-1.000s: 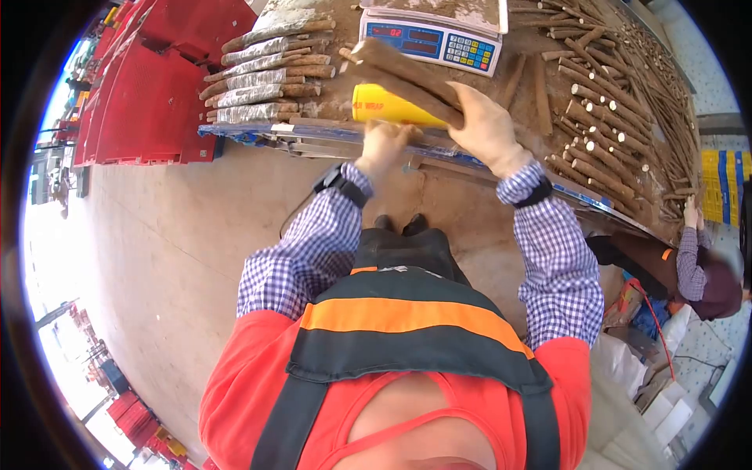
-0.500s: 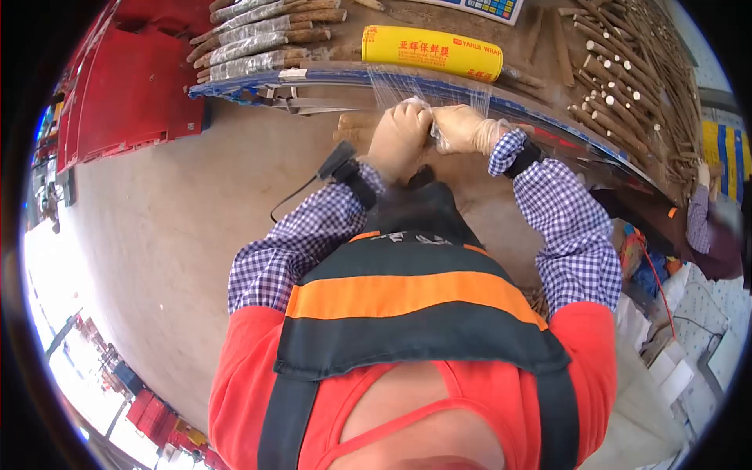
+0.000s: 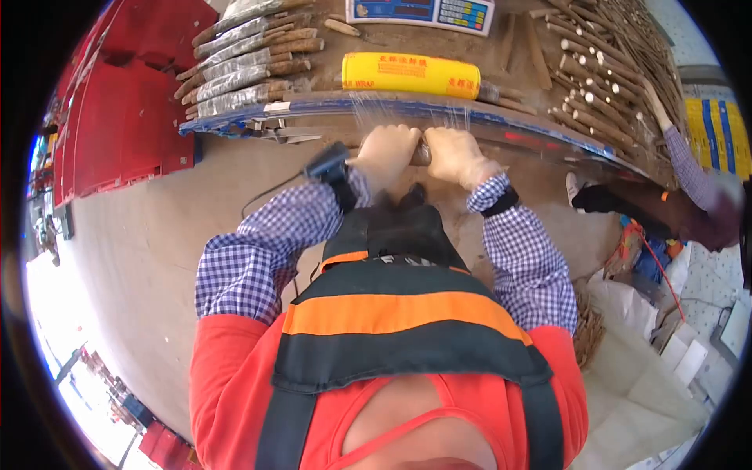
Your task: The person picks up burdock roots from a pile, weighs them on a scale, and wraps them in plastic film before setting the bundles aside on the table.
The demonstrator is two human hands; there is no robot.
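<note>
My left hand (image 3: 385,153) and my right hand (image 3: 456,157), both in pale gloves, are side by side just below the table's near edge. Their fingers are wrapped round a brown yam bundle (image 3: 422,152), which shows in the small gap between them. Most of the bundle is hidden by the hands. Clear cling film (image 3: 372,108) stretches from the yellow cling film roll (image 3: 411,74) down to both hands. The roll lies on the table beyond them.
Film-wrapped yams (image 3: 243,74) are stacked at the table's left. Loose yams with white cut ends (image 3: 599,86) lie on the right, and a scale (image 3: 419,14) stands behind the roll. Red crates (image 3: 117,117) are at the left. Another person's sleeve (image 3: 689,160) reaches in at the right.
Both hands have drawn level, with their knuckles up around the bundle. The roll's printing has turned round. More of the scale shows, and the other person's arm reaches farther over the table.
</note>
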